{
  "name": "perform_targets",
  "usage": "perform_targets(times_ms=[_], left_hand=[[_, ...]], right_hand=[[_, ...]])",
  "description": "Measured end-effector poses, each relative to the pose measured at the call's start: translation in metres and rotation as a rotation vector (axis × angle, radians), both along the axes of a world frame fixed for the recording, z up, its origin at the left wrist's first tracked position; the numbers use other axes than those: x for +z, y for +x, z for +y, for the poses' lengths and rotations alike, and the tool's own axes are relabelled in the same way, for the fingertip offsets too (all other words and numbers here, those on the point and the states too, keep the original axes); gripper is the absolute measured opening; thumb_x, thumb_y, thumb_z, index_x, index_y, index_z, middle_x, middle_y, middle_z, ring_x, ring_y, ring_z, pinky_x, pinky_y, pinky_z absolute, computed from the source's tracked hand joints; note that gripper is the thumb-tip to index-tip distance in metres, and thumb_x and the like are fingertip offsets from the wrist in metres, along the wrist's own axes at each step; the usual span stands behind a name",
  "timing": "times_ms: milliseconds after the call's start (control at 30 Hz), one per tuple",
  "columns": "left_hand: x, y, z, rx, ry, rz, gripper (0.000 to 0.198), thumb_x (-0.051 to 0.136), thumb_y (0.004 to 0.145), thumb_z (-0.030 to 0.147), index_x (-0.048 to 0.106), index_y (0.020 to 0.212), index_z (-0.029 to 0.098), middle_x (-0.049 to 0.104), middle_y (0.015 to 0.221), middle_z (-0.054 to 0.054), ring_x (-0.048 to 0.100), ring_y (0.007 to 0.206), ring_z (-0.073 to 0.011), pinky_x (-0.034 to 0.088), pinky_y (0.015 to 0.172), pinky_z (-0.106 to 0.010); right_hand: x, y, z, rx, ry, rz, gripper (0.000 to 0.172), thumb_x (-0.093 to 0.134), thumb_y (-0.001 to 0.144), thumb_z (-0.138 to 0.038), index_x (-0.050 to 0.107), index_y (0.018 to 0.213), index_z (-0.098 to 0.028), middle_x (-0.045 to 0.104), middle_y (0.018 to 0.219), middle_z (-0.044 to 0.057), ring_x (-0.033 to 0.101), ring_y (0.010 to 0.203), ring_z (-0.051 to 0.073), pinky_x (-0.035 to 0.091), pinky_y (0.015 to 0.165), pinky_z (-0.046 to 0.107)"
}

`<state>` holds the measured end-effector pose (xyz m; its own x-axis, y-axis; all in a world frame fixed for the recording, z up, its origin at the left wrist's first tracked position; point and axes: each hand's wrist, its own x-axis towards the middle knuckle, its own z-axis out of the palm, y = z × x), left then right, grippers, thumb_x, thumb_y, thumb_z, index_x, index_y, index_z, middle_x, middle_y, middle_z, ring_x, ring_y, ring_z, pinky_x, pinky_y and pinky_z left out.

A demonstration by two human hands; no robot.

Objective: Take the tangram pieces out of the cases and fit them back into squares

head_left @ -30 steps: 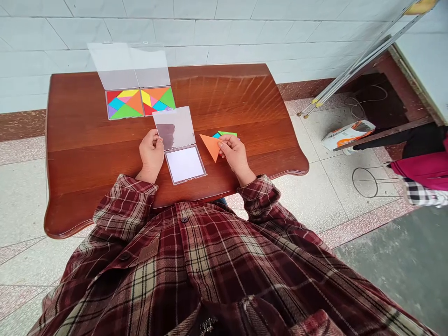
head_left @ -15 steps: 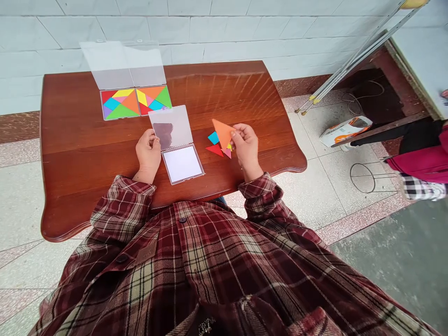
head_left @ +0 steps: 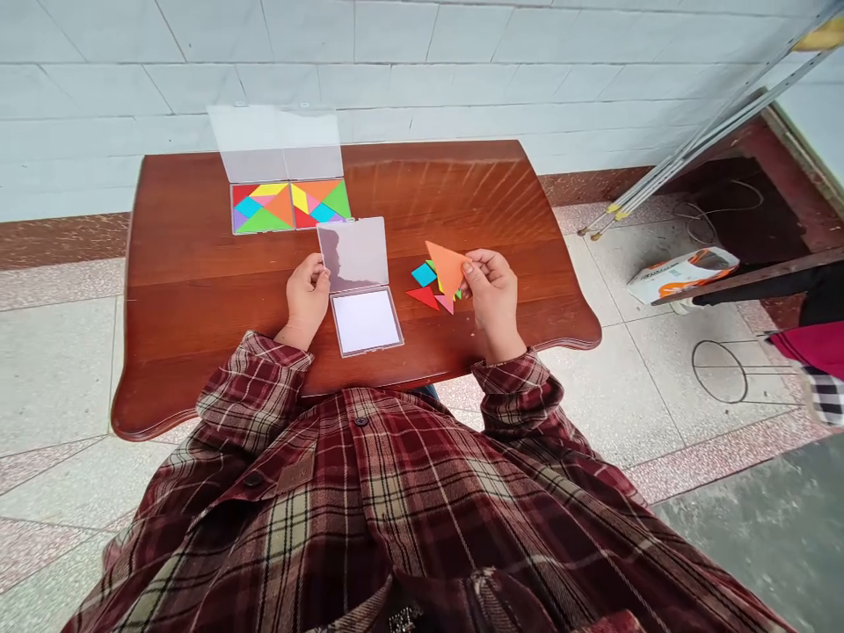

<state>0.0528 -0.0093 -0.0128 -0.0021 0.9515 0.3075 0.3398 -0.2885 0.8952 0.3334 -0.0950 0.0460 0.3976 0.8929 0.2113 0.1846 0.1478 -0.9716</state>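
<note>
My right hand (head_left: 489, 288) pinches a large orange triangle (head_left: 446, 265) and holds it a little above the wooden table (head_left: 198, 290). Under the triangle lies a small heap of loose coloured pieces (head_left: 427, 287), with blue, red and pink ones showing. My left hand (head_left: 307, 292) rests curled at the left edge of an open clear plastic case (head_left: 366, 321), fingers against its raised lid (head_left: 352, 253). The case's white tray holds nothing.
Two more open cases (head_left: 290, 204) filled with coloured tangram pieces lie at the back of the table by the tiled wall. On the floor to the right are a cardboard box (head_left: 682, 272), a wire ring stand (head_left: 720, 371) and leaning metal rods (head_left: 699, 141).
My right hand carried the orange triangle from beside the case to the right, over the loose pieces, and turned it point up. The left hand stayed on the case lid. The camera shifted.
</note>
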Motion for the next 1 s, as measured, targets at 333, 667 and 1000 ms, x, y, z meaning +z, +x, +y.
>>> perform_targets(times_ms=[333,667,1000], left_hand=[[0.003,0.005,-0.005,-0.063,0.026,0.049,0.02,0.053,0.079,0.016,0.063,0.096,0.02,0.061,0.074,0.001,0.055,0.066,-0.0104,0.049,0.069,-0.026],[0.002,0.006,-0.003,-0.054,0.01,0.038,0.021,0.054,0.079,0.017,0.062,0.098,0.02,0.063,0.077,0.001,0.057,0.069,-0.0105,0.051,0.074,-0.027],[-0.005,0.007,0.003,-0.095,0.015,0.016,0.018,0.057,0.087,0.038,0.059,0.096,0.022,0.057,0.078,0.0,0.06,0.075,-0.0121,0.052,0.075,-0.029]], right_hand=[[0.003,-0.033,-0.001,0.21,-0.143,0.026,0.033,0.067,0.076,-0.05,0.055,0.09,-0.023,0.051,0.067,-0.006,0.043,0.05,0.006,0.037,0.046,0.02],[-0.008,-0.05,0.009,0.584,-0.234,-0.152,0.027,0.063,0.078,-0.044,0.056,0.089,-0.021,0.053,0.071,-0.004,0.046,0.059,0.008,0.04,0.056,0.023],[-0.019,-0.072,0.019,0.892,-0.322,-0.374,0.012,0.058,0.082,-0.027,0.057,0.089,-0.018,0.055,0.071,-0.004,0.046,0.061,0.009,0.038,0.062,0.024]])
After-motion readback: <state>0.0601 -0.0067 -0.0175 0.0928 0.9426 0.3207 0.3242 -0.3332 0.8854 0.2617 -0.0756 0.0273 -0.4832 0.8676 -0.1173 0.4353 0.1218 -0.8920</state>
